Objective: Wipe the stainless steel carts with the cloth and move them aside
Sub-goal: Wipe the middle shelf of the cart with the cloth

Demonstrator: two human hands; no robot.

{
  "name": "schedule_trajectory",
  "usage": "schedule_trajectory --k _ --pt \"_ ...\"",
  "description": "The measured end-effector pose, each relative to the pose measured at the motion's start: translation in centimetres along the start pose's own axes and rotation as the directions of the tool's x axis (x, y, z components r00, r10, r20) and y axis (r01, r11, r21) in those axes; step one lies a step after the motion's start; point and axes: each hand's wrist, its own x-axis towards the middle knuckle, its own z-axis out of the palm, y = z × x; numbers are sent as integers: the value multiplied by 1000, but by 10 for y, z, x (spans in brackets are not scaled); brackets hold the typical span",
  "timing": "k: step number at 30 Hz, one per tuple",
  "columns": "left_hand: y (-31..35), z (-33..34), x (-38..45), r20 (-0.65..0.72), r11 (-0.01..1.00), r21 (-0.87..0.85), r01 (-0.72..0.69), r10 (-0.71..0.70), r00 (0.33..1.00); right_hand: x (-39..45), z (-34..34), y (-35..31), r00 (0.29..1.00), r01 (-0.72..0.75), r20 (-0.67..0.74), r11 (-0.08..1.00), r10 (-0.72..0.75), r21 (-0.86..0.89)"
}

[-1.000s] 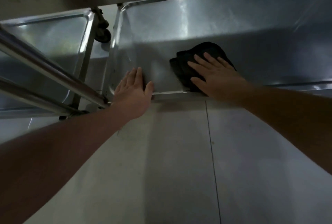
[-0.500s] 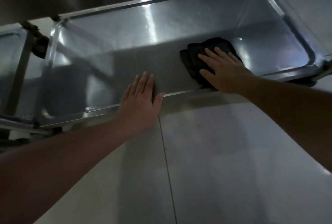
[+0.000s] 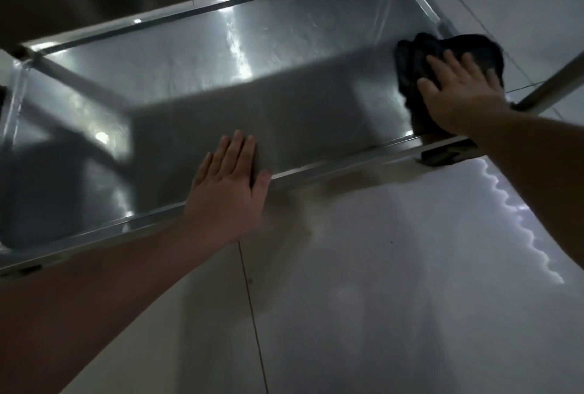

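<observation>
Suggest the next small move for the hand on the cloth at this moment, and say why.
Probably sweep the right hand back leftward along the cart shelf, keeping the black cloth flat under the fingers. The cloth sits at the shelf's right end, partly over the rim, so that stroke looks finished, while the wide stretch toward the left hand, resting on the near rim, remains to cover.
</observation>
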Motion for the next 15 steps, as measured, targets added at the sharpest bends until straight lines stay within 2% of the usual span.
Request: schedule_trajectory --k 4,7,11,15 --pt "1 0 1 3 1000 20 3 -3 1000 5 6 -12 990 -135 -37 989 137 57" --pt "3 -3 0 11 1000 11 6 -6 1000 -6 9 -43 994 -112 -8 989 113 101" --pt "0 -10 3 80 998 -59 4 1 997 -41 21 -105 990 139 0 989 -140 47" --pt "-18 -26 9 131 971 -241 0 32 991 -81 41 -177 899 432 90 902 -429 -13"
